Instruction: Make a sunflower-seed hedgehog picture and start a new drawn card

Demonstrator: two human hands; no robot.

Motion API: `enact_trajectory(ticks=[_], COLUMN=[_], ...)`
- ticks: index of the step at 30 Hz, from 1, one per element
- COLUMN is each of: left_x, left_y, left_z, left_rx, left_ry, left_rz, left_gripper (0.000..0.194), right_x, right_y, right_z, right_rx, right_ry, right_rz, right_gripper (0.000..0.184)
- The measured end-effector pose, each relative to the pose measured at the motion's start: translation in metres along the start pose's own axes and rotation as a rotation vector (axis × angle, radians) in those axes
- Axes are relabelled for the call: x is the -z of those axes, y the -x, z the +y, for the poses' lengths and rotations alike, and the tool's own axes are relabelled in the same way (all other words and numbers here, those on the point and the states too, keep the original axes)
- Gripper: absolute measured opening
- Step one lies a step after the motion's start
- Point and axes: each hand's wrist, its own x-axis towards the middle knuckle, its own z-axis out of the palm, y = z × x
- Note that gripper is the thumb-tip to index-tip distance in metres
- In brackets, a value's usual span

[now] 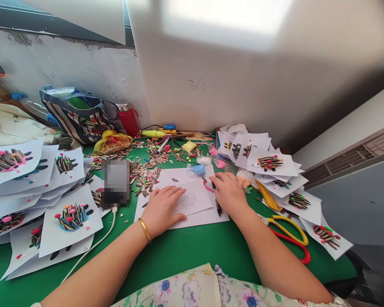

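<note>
My left hand (pixel 166 207) lies flat with fingers stretched on a small white sheet with a line drawing (pixel 187 202), partly hiding the drawing. Under it is a larger white sheet (pixel 192 222). My right hand (pixel 229 192) rests at that sheet's right edge, fingers extended and loosely bent, its fingertips at a black pen (pixel 217 200). Whether they touch the pen I cannot tell. A pink strip (pixel 207 186) lies beside those fingertips. Above the drawing sit a single sunflower seed (pixel 175 180) and a blue lump in clear wrap (pixel 197 169).
Stacks of white cards with seed hedgehogs stand left (pixel 92 204) and right (pixel 302 217). Yellow-and-red scissors (pixel 288 234) lie by my right forearm. Loose sunflower seeds (pixel 147 175) spread behind the sheets. A phone (pixel 115 181) with a white cable and a red bottle (pixel 128 121) are at left.
</note>
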Motion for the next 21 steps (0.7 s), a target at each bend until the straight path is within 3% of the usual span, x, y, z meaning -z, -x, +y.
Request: enact_trajectory(ticks=[9,13,16,21], left_x=[0.002,0.002,0.001,0.001], left_y=[-0.002,-0.004,-0.003,-0.001], left_z=[-0.005,-0.008,-0.01,-0.011], left_rx=[-0.022,-0.025,-0.025,-0.019], left_ry=[0.048,0.077,0.103,0.124], left_rz=[-0.051,0.084,0.198,0.33], left_gripper=[0.066,0.052,0.04,0.027], right_x=[0.011,0.015,0.011,0.003], right_y=[-0.011,-0.044,-0.081,-0.125], right_z=[-0.01,-0.01,-0.007,-0.004], right_rx=[-0.044,-0.006,-0.062,-0.057], right_ry=[0.047,0.106,0.135,0.121], right_rz=[0.027,-0.034,-0.154,-0.222], right_gripper=[0.033,0.037,0.038,0.023])
